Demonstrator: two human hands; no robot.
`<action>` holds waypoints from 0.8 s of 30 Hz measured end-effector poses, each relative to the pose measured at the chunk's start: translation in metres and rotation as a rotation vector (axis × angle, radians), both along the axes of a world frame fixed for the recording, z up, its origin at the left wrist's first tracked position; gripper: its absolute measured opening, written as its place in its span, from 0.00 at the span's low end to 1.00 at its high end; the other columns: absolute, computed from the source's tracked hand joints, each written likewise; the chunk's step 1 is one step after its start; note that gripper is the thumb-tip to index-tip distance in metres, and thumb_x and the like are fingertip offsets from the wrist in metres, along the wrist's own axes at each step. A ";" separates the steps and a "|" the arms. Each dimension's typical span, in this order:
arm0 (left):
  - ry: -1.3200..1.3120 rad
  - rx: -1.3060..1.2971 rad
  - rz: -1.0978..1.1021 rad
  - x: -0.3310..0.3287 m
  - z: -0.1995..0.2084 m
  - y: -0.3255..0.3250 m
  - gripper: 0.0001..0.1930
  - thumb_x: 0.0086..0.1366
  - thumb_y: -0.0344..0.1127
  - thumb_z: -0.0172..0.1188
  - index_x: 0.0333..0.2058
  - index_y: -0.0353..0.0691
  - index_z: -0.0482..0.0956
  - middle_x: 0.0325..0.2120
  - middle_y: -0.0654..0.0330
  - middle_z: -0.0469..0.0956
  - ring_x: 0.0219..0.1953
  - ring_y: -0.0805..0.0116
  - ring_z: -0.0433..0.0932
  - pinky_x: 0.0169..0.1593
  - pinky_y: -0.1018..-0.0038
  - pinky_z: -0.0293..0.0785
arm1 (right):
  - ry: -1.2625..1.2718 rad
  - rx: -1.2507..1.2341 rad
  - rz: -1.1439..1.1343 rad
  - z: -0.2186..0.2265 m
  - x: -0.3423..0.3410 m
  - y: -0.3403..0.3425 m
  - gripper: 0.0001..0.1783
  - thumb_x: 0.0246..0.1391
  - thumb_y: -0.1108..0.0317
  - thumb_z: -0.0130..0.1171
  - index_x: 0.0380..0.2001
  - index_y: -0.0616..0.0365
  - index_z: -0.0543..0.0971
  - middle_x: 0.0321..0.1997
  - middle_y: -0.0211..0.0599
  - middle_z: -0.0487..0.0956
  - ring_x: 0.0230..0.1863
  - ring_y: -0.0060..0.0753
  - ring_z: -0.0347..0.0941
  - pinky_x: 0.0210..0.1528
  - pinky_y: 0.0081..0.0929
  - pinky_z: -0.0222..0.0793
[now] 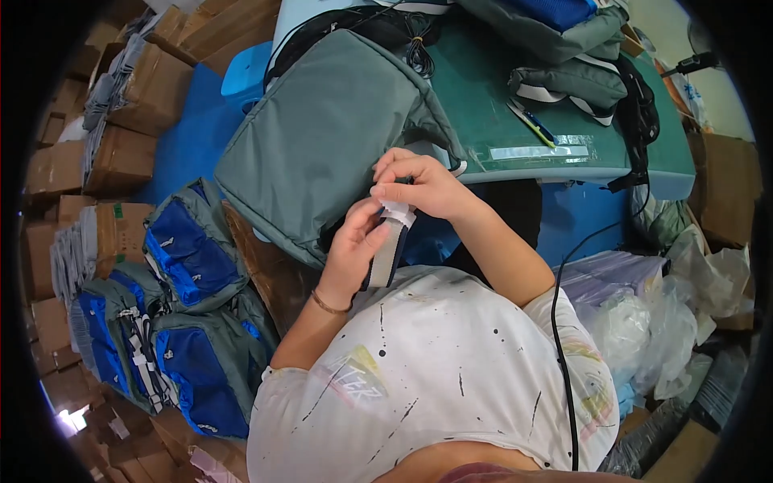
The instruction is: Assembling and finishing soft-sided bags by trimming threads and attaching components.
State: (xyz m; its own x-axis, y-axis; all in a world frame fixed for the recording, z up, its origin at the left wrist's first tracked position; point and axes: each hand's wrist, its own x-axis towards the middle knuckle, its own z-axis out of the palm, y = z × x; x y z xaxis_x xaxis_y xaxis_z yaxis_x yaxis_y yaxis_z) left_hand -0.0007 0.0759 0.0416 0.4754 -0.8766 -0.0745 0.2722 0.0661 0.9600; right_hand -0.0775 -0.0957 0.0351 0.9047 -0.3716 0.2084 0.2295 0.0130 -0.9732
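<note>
A grey-green fabric bag (pixel 314 137) lies at the near edge of the table, its smooth panel facing up. Just in front of its near right corner, my left hand (pixel 354 245) is closed round a beige strap (pixel 385 253) with dark edges, which hangs down toward my shirt. At the strap's upper end, the fingers of my right hand (pixel 423 185) pinch together beside a small white piece (pixel 396 211). My fingers partly hide that piece, so I cannot tell whether it is a label or a fastener.
A green-topped table (pixel 475 88) carries a pen-like tool (pixel 533 125), a coiled black cable (pixel 419 56) and more grey-green bag parts (pixel 568 84). Finished-looking blue and grey bags (pixel 197 266) pile up at the left, before cardboard boxes (pixel 149 88). Plastic bags (pixel 636 322) lie at the right.
</note>
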 end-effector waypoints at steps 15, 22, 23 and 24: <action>-1.168 0.190 0.048 -0.019 -0.009 -0.007 0.23 0.59 0.33 0.59 0.51 0.28 0.69 0.46 0.46 0.68 0.42 0.50 0.74 0.43 0.66 0.73 | 0.113 -0.252 -0.424 -0.019 0.011 0.021 0.07 0.46 0.69 0.66 0.23 0.60 0.79 0.34 0.32 0.75 0.42 0.30 0.69 0.44 0.26 0.64; 0.156 0.024 -0.098 0.011 -0.023 -0.014 0.16 0.63 0.25 0.57 0.50 0.35 0.72 0.44 0.65 0.72 0.44 0.76 0.72 0.51 0.77 0.67 | -0.038 -0.254 0.079 -0.003 0.003 0.003 0.05 0.46 0.67 0.65 0.25 0.56 0.81 0.37 0.30 0.74 0.45 0.29 0.66 0.50 0.29 0.58; 0.128 0.039 -0.140 0.012 -0.023 -0.016 0.16 0.62 0.25 0.57 0.50 0.35 0.72 0.42 0.66 0.73 0.44 0.76 0.72 0.50 0.78 0.68 | -0.037 -0.253 0.077 -0.002 0.002 0.001 0.05 0.46 0.67 0.65 0.25 0.56 0.81 0.37 0.30 0.74 0.45 0.29 0.66 0.50 0.29 0.58; 0.142 0.049 -0.168 0.011 -0.023 -0.017 0.14 0.62 0.25 0.56 0.47 0.35 0.74 0.41 0.66 0.74 0.43 0.76 0.72 0.49 0.78 0.68 | -0.053 -0.320 0.084 0.000 0.002 0.000 0.05 0.46 0.67 0.65 0.24 0.56 0.81 0.37 0.30 0.75 0.45 0.30 0.66 0.50 0.29 0.58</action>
